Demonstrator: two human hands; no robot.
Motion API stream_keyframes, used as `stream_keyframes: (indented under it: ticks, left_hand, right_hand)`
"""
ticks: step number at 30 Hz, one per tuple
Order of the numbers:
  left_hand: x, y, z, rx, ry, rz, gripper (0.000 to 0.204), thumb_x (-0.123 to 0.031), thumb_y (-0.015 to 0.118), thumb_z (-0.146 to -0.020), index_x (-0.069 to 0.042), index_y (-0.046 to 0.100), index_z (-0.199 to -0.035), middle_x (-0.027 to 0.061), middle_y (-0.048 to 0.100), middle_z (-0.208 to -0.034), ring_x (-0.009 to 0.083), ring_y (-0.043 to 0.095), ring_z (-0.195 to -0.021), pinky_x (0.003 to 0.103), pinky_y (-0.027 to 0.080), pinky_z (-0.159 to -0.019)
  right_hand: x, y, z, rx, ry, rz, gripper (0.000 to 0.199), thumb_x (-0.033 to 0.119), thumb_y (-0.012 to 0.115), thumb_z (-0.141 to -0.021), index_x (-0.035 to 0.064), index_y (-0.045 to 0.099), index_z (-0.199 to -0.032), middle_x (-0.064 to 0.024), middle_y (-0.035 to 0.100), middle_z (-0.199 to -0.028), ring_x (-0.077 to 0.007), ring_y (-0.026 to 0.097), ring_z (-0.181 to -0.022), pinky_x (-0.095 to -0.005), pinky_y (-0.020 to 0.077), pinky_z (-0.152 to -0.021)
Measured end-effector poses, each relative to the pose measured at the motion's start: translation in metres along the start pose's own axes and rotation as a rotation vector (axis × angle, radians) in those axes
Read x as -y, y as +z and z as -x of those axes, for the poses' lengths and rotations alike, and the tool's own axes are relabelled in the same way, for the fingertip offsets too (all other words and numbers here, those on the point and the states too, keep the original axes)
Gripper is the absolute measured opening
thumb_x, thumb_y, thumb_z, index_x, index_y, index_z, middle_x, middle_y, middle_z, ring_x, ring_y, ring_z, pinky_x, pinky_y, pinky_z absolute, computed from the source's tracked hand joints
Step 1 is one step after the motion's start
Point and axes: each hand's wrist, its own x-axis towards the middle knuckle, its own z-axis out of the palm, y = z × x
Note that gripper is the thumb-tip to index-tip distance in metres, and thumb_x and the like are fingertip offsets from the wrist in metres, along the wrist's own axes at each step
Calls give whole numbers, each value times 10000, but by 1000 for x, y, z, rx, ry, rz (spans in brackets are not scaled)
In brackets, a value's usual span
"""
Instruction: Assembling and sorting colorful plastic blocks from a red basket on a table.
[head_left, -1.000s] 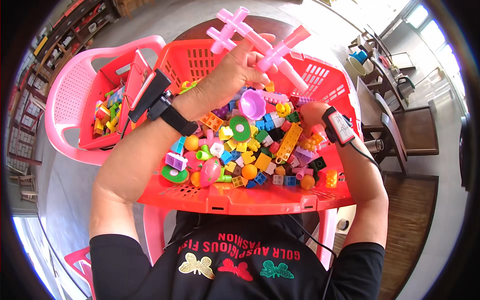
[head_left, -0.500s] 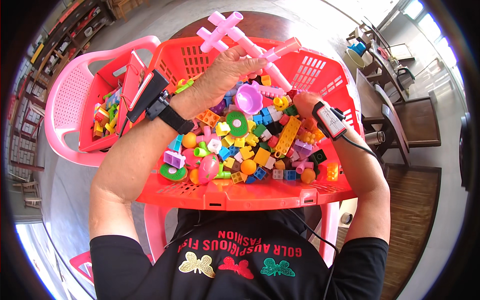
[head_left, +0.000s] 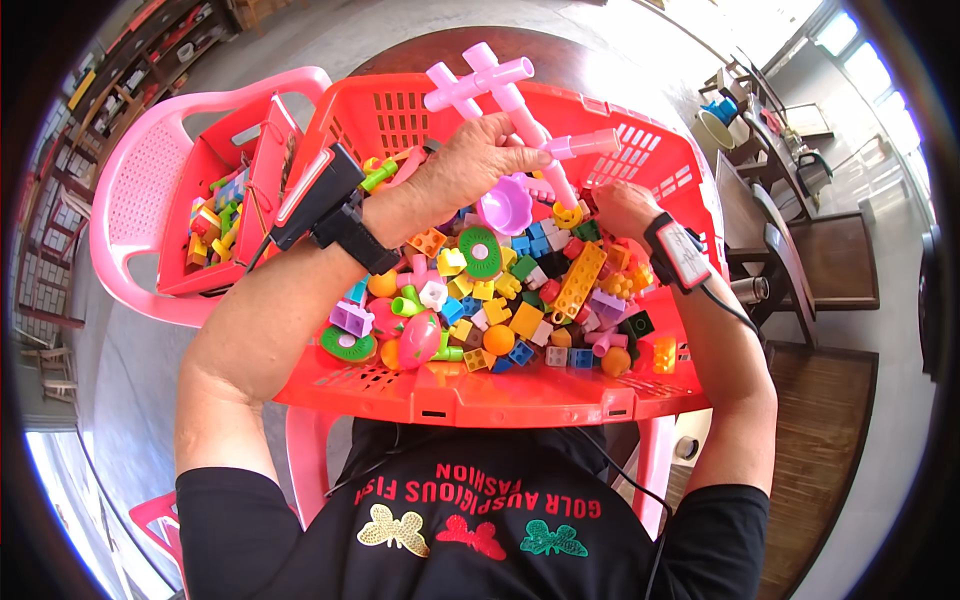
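A joined set of pink toy pipes is pinched between the thumb and fingers of my left hand. Side branches stick out from it, and its lower end comes down over the toys near a yellow cup-shaped piece. My right hand reaches into the right side of the red basket, with its fingers down among the pieces and mostly hidden. Between the hands sits a purple scalloped bowl. Below it are a toy kiwi slice and a long yellow block.
Colourful blocks and toy fruit fill the basket. To the left, a pink plastic chair bears a smaller red bin with more blocks. A round brown table lies beyond the basket. Wooden furniture stands at the right.
My left hand has moved right and slightly down, and the pink pipe set has turned and come lower with it. My right hand stays in the basket, shifted a little to the right.
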Motion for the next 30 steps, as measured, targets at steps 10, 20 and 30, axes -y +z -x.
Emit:
stream_keyframes:
  ticks: [10,20,30]
  left_hand:
    - [-5,-7,3,-15,24,30,129,-151,601,-883,-42,603,-952,20,602,-969,111,567,-921,257,451,-831]
    - [-9,-4,1,-20,-14,141,188,-232,612,-888,-63,610,-971,-10,590,-955,78,546,-914,238,441,-837]
    - [-6,-14,1,-91,11,108,190,-255,609,-890,-65,613,-903,-4,597,-868,77,550,-792,238,453,-723]
  right_hand:
    - [31,-56,32,-473,-350,-933,172,87,521,-864,26,523,-1025,-71,600,-745,-213,606,-690,-324,460,-597]
    - [34,-72,35,-301,-234,-1940,210,137,608,-871,56,568,-1061,20,587,-765,-32,527,-656,-185,430,-554]
    - [30,-76,41,-115,-195,-1804,196,249,491,-944,71,511,-1023,-75,621,-741,-89,559,-581,-226,450,-493]
